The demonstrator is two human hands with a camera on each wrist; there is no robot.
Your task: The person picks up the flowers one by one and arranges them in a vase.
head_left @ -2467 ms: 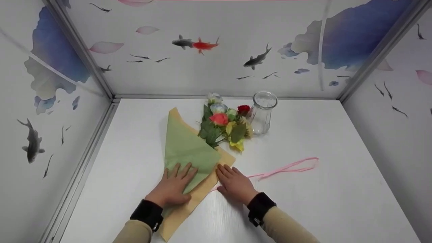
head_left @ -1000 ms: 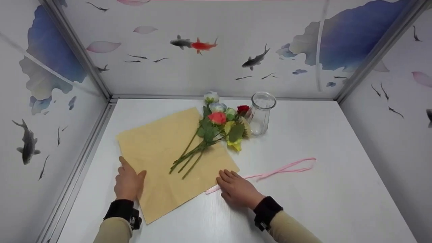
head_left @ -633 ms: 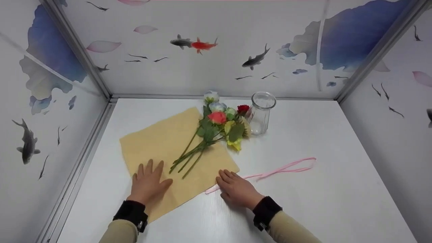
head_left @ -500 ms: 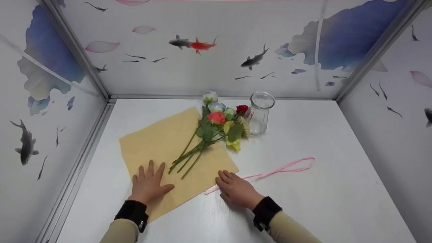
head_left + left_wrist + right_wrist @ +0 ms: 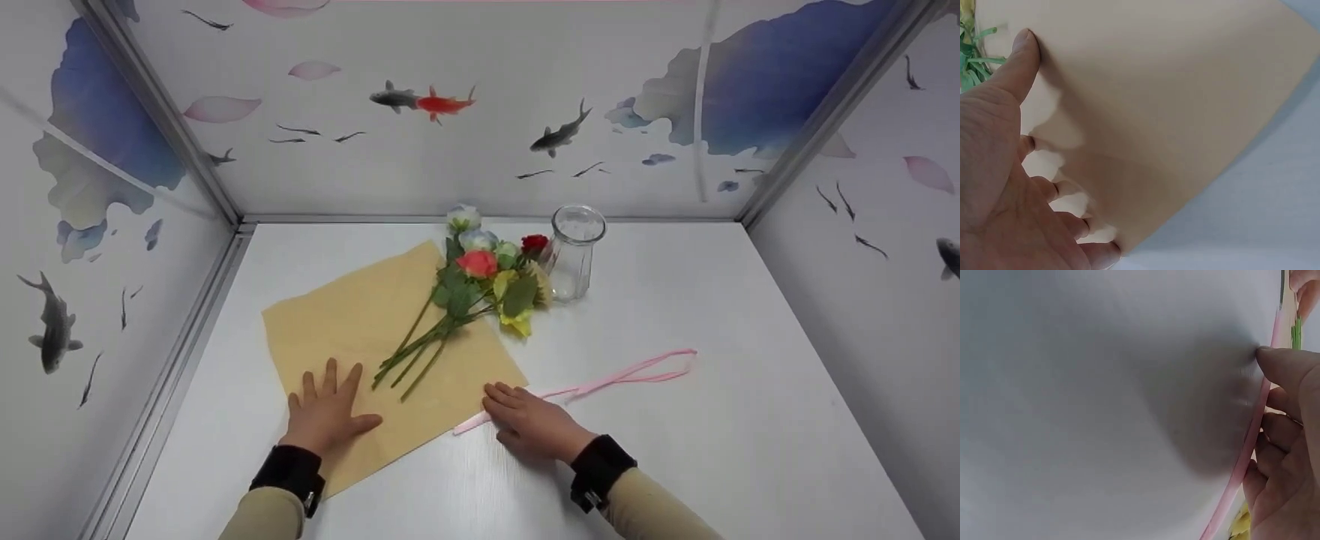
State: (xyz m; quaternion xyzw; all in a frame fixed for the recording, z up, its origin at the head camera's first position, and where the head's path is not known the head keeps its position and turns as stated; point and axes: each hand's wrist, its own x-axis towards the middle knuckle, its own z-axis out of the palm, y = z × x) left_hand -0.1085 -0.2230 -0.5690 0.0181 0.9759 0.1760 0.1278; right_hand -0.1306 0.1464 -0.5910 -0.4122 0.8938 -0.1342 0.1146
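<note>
Brn paper point(image 5: 341, 337) now flat, prev. folded

No readable text, label, brand, number or sign shows in any view.

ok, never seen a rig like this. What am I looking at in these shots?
No machine: a person works bare-handed, wearing cameras. The wide picture looks down from the head; each close one comes from a wrist.

On the white table lie tan paper, flowers with stems across it, and a pink ribbon. A glass jar stands behind.

The left hand touches the paper, fingers spread; the right hand rests near its right corner, over the ribbon. Neither grip appears closed.
</note>
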